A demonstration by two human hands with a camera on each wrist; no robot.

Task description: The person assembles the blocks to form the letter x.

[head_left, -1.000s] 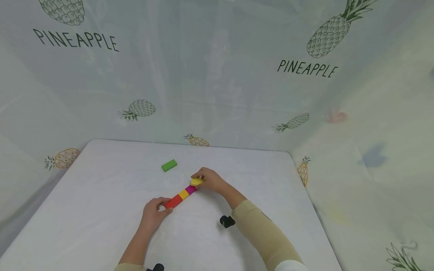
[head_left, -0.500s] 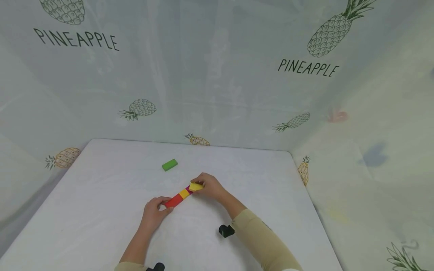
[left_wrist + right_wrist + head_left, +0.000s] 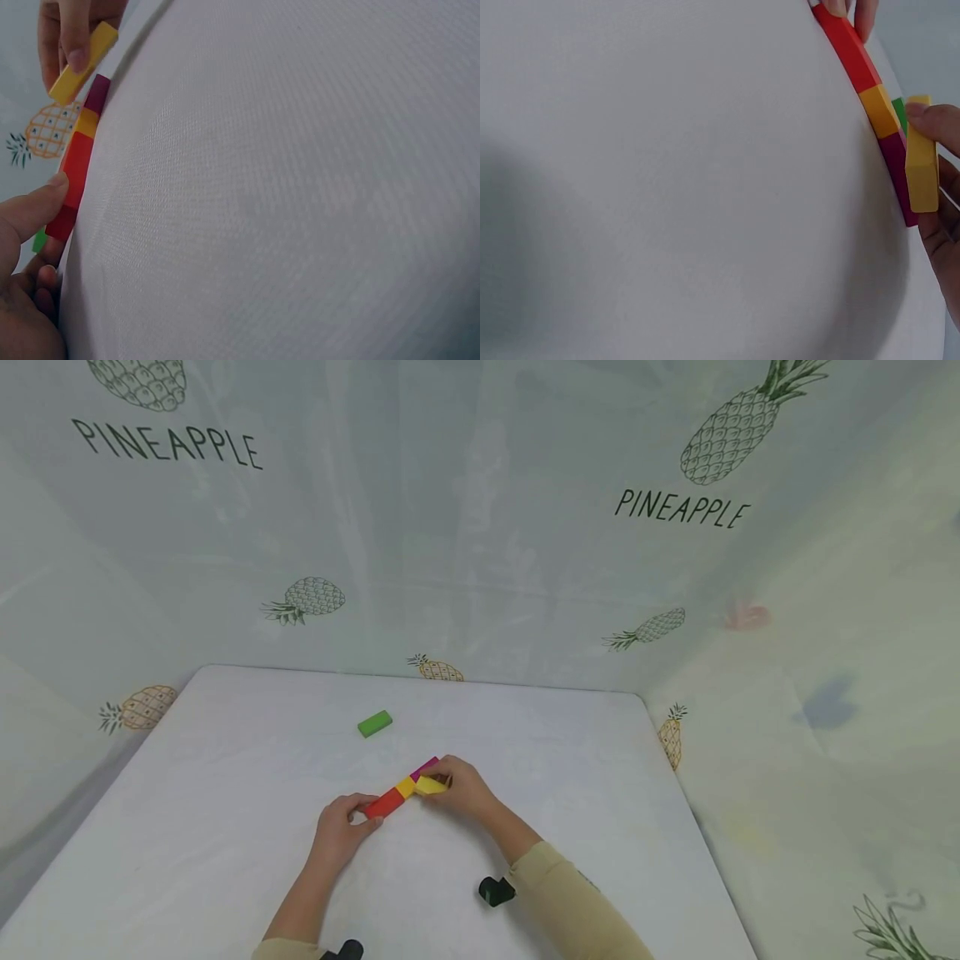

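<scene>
On the white table a red block [image 3: 386, 803], a small orange block [image 3: 405, 787] and a purple block [image 3: 425, 768] lie end to end in a slanting row. My left hand [image 3: 339, 831] pinches the near end of the red block between thumb and fingers. Thumb and fingers of my right hand [image 3: 467, 789] grip a yellow block [image 3: 922, 165]. That block is raised over the row, overlapping the orange and purple blocks in the head view. In the left wrist view, the yellow block [image 3: 82, 64] is tilted and apart from the purple block [image 3: 97, 93].
A green block [image 3: 375, 724] lies alone farther back on the table [image 3: 247, 760]. Black wrist devices [image 3: 497, 891] stick out beside both sleeves. A pineapple-printed curtain [image 3: 480, 527] stands behind the table's far edge.
My right hand has brought the yellow block down and slightly left along the row, from the purple block's far end toward the orange block, uncovering the purple one. My left hand has stayed put.
</scene>
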